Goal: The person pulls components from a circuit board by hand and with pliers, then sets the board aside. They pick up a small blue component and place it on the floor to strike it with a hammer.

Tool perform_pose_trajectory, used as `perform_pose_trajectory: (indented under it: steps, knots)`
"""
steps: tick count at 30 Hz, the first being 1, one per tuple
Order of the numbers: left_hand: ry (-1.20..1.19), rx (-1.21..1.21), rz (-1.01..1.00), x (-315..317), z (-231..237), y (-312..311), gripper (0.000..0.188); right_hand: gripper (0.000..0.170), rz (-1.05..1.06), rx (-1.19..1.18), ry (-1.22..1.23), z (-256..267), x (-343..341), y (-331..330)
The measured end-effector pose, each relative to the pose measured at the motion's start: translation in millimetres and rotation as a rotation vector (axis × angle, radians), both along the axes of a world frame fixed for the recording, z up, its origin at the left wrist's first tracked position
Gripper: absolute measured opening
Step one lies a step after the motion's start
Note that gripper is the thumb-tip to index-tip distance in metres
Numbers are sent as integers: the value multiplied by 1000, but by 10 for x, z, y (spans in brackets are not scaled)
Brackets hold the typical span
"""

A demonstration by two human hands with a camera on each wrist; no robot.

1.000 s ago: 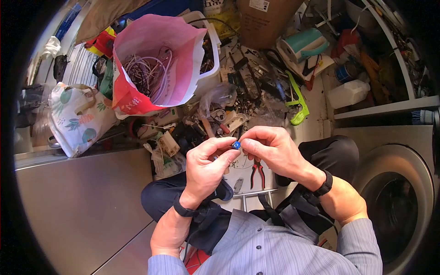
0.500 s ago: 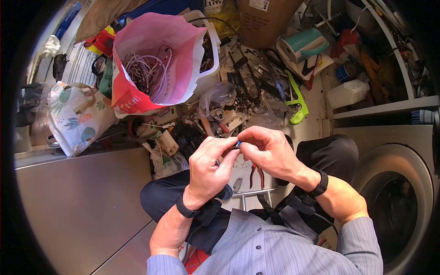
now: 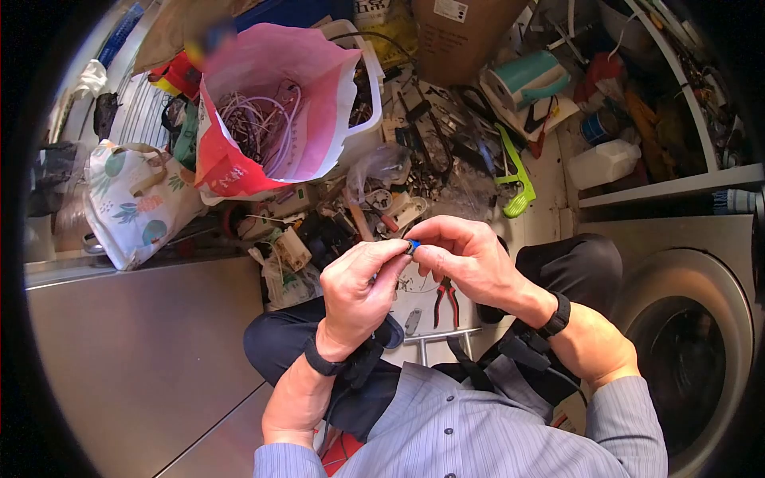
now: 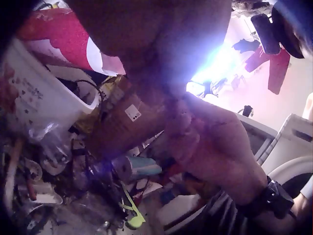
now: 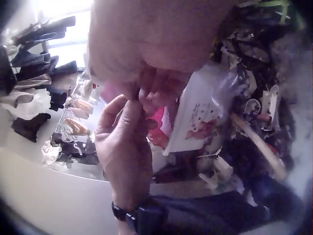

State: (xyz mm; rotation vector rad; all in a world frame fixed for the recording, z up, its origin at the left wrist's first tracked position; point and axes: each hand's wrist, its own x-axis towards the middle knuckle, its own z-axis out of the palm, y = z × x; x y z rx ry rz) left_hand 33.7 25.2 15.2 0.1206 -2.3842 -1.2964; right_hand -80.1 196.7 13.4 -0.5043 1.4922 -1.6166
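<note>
In the head view a small blue piece (image 3: 415,244) with a dark end shows between the fingertips of both hands, above the lap. My left hand (image 3: 358,280) pinches its dark end between thumb and forefinger. From the other side my right hand (image 3: 472,261) pinches the blue part, thumb and forefinger closed on it. Fingers hide most of the piece, and its kind cannot be made out. In the right wrist view the left hand (image 5: 124,134) meets the right fingertips. Red-and-black pliers (image 3: 446,304) lie on the floor below the hands.
A pink-and-red bag (image 3: 275,64) of wires stands in a white bin (image 3: 368,131) at the back left. Scattered parts and tools cover the floor ahead, with a bright green tool (image 3: 516,175) among them. A front-loading washing machine (image 3: 685,263) stands to the right.
Both hands stay together in nearly the same place. The fingers have shifted round the blue piece, which has turned so that its dark end faces the left fingers.
</note>
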Motion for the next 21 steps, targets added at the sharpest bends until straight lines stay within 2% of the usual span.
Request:
perform_pose_trajectory:
  steps: [3, 9, 11, 15, 17, 21]
  knots:
    - [33, 37, -1, -7, 5, 3, 22, 24, -35, 6, 13, 11, 24, -16]
    - [117, -53, 16, -47, 6, 26, 17, 24, -35, 34, 6, 46, 34, -40]
    - [153, -184, 22, -29, -13, 23, 23, 23, -44, 30, -45, 4, 60, -43]
    - [166, -212, 25, -4, -24, 40, 26, 23, -43, 16, -51, -6, 69, -33]
    - [200, -227, 42, -4, 14, 63, 26, 24, -35, -87, -181, -51, 57, -19]
    - [182, -171, 44, 16, 72, 59, 23, 25, -24, -137, -259, -37, 28, -1]
